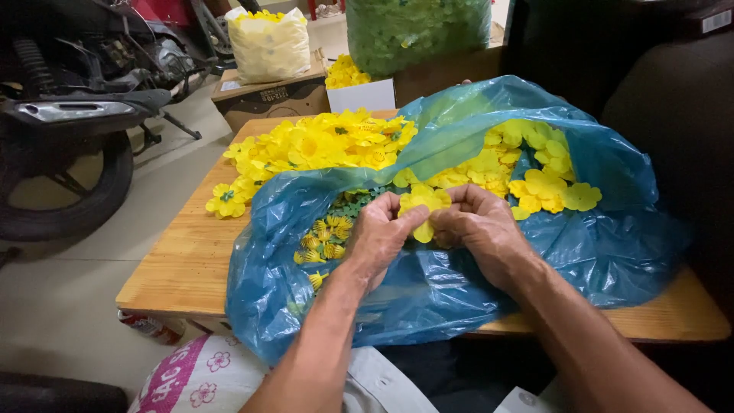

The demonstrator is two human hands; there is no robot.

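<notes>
From the head camera, both hands meet over the open blue plastic bag point(535, 252) on the low wooden table point(183, 260). The left hand point(376, 235) and the right hand point(478, 228) each pinch shut on one yellow plastic flower point(423, 205), held between them just above the bag. To do it well, I think small, soft finger pushes work best, so the petals stay flat. Both arms reach forward, wrists bent in, fingers curled. A pile of loose yellow flowers point(321, 149) lies behind
</notes>
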